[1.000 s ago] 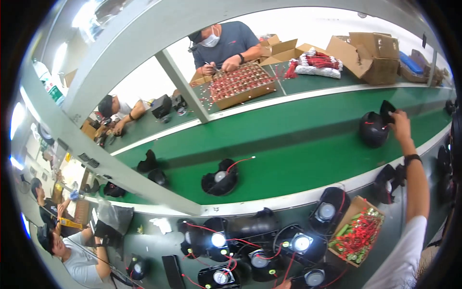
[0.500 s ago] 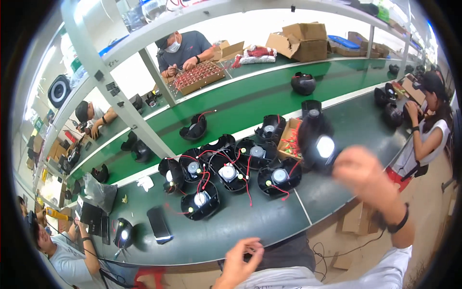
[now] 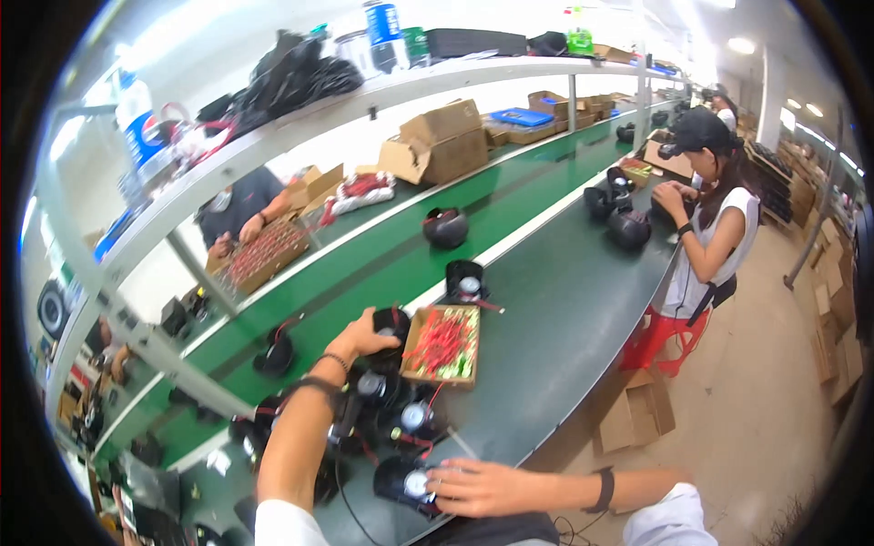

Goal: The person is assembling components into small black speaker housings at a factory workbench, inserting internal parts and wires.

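Right hand (image 3: 478,489): fingers laid over speaker shell (image 3: 393,480) near bench's (image 3: 546,350) front edge, likely steadying it; grip underneath hidden, cannot tell. Left hand (image 3: 366,336): fingers holding black shell (image 3: 391,320) beside cardboard box (image 3: 439,379), red leads (image 3: 439,346) presumably boxed for reach.

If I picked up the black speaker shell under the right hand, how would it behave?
The black speaker shell is probably stiff: its curved wall holds its shape. It may feel heaviest around the metallic-looking silver speaker set in it. Its smooth-looking surface could be slippery, though the right hand hides part of it.
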Available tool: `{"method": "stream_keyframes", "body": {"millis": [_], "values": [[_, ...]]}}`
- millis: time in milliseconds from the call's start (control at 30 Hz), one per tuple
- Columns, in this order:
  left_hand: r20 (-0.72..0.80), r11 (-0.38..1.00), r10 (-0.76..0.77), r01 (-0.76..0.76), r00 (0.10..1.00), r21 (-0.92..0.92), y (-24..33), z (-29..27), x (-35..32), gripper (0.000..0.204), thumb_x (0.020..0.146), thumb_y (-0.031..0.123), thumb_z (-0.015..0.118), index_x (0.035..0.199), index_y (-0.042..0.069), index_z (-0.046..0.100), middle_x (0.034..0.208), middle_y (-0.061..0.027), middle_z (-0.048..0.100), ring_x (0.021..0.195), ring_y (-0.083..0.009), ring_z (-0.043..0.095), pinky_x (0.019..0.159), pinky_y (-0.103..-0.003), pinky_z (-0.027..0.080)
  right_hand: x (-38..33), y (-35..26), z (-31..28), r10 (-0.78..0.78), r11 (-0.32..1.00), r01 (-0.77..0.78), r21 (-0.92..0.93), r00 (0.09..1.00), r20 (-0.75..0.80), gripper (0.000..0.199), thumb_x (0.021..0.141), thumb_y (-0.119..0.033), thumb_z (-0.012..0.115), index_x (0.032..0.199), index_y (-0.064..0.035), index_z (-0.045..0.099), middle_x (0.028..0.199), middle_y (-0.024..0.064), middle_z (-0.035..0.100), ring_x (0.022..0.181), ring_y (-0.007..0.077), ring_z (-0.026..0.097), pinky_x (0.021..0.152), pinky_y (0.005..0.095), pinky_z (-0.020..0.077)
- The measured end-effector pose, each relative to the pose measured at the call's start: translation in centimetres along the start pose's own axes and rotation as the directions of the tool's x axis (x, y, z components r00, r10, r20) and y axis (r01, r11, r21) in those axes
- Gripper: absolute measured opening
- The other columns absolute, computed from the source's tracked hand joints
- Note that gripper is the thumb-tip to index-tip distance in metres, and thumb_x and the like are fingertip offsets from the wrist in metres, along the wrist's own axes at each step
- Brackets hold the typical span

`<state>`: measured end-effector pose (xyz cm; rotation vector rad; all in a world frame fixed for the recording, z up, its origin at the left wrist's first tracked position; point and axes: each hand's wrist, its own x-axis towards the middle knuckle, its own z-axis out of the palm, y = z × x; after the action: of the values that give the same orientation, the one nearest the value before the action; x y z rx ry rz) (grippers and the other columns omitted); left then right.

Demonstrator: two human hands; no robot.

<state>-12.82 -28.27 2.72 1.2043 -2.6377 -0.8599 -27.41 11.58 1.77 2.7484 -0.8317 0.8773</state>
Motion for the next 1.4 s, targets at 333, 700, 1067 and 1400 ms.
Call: {"method": "stream_keyframes", "body": {"millis": [333,700,1067,1400], "values": [[-0.13,0.996,0.083,-0.085,0.988,-0.005,0.9,-0.5,7.3,0.107,0.07,0.029,0.088,0.157,-0.001,0.034,0.142,-0.0315,0.059,0.135,-0.0464,0.057,0.117,-0.045,0.045,-5.3,3.5,-0.3,0.342,0.922,-0.344,0.178,0.939,0.042,0.039,0.087,-0.021,0.074,0.126,-0.0183,0.071,0.143,0.0121,0.06,0.134,0.0279,0.056,0.111,0.0462,0.0465],[-0.179,0.984,0.178,-0.174,0.968,0.034,2.5,-1.3,-0.5,0.08,0.072,0.027,0.087,0.141,-0.001,0.057,0.134,-0.0255,0.061,0.127,-0.0393,0.059,0.111,-0.043,0.047,-2.7,18.7,-10.2,0.797,0.602,-0.716,0.354,0.514,-0.317,0.013,0.09,-0.006,0.073,0.103,-0.0028,0.077,0.089,0.0117,0.075,0.073,0.0245,0.069,0.069,0.0328,0.0554],[-0.197,0.993,0.116,-0.12,0.973,-0.01,2.6,1.8,-3.0,0.085,0.081,0.028,0.083,0.149,0.0,0.042,0.144,-0.0299,0.047,0.137,-0.0451,0.05,0.117,-0.047,0.043,3.9,32.5,-3.7,0.844,0.524,-0.793,-0.311,0.436,0.312,0.019,0.078,-0.002,0.075,0.094,-0.0094,0.082,0.093,0.0173,0.078,0.092,0.0345,0.077,0.082,0.0453,0.061],[-0.249,0.991,0.105,-0.122,0.963,-0.052,1.9,2.5,-3.5,0.087,0.081,0.024,0.084,0.15,-0.003,0.038,0.145,-0.0306,0.046,0.14,-0.0448,0.047,0.119,-0.047,0.041,5.3,33.1,-2.5,0.643,0.736,-0.312,-0.601,0.601,0.475,0.015,0.08,-0.01,0.075,0.093,-0.0038,0.078,0.101,0.018,0.074,0.101,0.0356,0.073,0.089,0.0483,0.0583]]}}
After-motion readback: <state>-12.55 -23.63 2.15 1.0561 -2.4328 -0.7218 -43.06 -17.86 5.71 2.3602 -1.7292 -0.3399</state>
